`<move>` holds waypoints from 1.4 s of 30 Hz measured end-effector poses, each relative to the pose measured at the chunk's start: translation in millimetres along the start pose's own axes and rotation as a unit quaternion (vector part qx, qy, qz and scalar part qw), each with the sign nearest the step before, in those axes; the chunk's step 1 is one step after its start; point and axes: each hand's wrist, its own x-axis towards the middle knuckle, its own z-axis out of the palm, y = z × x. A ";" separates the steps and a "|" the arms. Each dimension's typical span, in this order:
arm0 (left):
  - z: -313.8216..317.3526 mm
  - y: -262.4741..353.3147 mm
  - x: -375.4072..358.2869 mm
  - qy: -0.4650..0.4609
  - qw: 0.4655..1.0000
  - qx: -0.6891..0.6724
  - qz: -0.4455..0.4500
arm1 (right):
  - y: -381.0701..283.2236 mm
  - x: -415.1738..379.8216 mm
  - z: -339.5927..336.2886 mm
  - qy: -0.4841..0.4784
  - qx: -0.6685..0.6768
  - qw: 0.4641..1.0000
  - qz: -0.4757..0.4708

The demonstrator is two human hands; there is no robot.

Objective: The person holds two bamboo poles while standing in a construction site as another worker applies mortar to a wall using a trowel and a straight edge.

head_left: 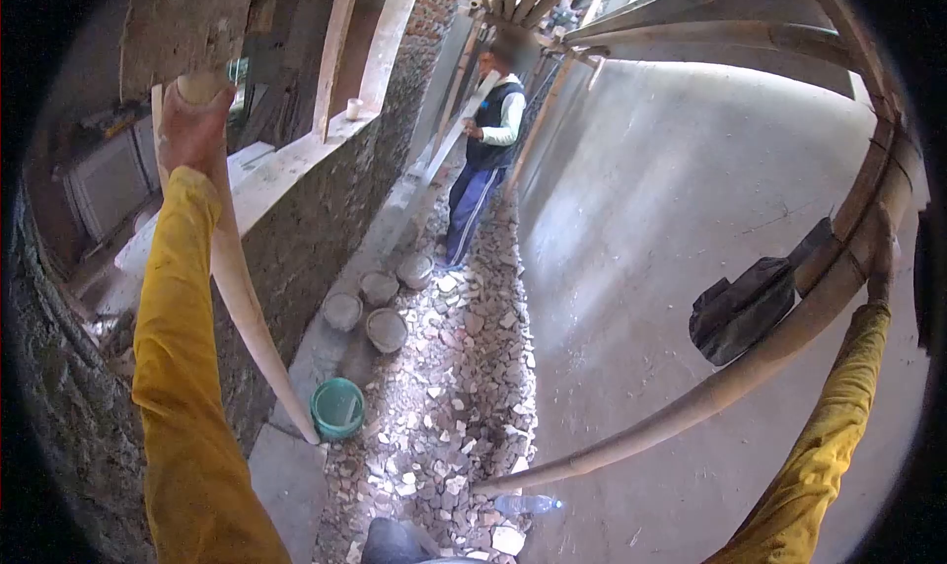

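Observation:
My left hand, at the end of a yellow sleeve, is wrapped round the upper part of a wooden pole at the upper left. This pole slants down to the ground beside a green bucket. At the right edge, my right hand is against a thick bamboo pole; its fingers are too dark and small to make out. A dark cloth or bag hangs by that pole, left of my right hand.
Another person stands ahead on the rubble strip, holding a long pale board. Several round filled containers line the left wall. A plastic bottle lies below. A cup stands on the window ledge.

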 end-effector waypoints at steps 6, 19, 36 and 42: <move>-0.3 -1.0 3.0 -0.002 1.000 0.012 0.001 | -19.7 -6.9 12.6 0.044 -0.077 0.990 0.108; 9.0 -18.8 11.3 -0.005 1.000 0.003 0.011 | -46.9 -240.6 45.1 0.233 -0.131 0.961 0.069; 19.4 -71.9 36.8 -0.041 0.989 -0.077 0.122 | 22.5 -421.5 131.6 0.140 -0.292 0.914 0.246; 16.4 -55.1 31.5 -0.060 0.989 -0.085 0.101 | 17.1 -412.8 149.2 0.186 -0.176 0.929 0.268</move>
